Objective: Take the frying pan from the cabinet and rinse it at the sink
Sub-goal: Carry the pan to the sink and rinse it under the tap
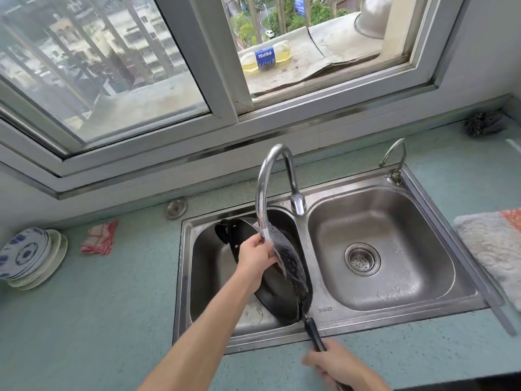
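Frying pan point(293, 266): tilted on edge in the left basin of the sink point(394, 311), under the spout of the tall faucet point(270, 176), wet face turned toward 3 o'clock and beaded with water. Long axis running from 11 o'clock, far rim, to 5 o'clock, where the black handle crosses the sink's front lip. Right hand point(342, 368) at 5 o'clock, closed round the handle's end, carrying the tilt. Left hand point(258, 255) at the pan's upper rim, about 10 o'clock of it, fingers curled onto the wet face, seemingly rubbing; nearer the stream than the right. Probably mid-rinse, with any turn of the pan pivoting about that handle line.

Hard to make out: the water stream itself, only a pale streak below the spout. Behind the pan, a second dark vessel point(225, 232), mostly hidden. Left drain out of sight. Right hand's lower part cut off by the frame edge. Pan's resting point against the basin floor unclear.
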A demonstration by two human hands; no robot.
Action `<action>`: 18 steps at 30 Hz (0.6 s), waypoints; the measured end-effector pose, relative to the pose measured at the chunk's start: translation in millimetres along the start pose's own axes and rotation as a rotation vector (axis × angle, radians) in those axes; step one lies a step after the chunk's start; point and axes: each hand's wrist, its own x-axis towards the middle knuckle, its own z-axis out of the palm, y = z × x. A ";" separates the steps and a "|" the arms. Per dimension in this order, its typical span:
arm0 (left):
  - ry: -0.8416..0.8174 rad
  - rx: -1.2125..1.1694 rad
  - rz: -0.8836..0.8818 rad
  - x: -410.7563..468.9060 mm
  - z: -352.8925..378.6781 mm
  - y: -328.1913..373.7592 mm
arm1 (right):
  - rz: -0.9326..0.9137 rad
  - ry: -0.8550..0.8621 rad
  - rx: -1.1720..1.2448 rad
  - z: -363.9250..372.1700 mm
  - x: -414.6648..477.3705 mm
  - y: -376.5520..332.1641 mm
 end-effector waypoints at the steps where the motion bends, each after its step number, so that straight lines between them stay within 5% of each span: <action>1: 0.001 -0.008 -0.003 -0.7 1.2 1.0 | -0.004 -0.005 0.000 -1.0 -0.5 -0.1; 18: 0.021 -0.174 0.043 -47.4 -48.4 11.5 | -0.124 0.151 -0.160 -3.2 -16.1 1.2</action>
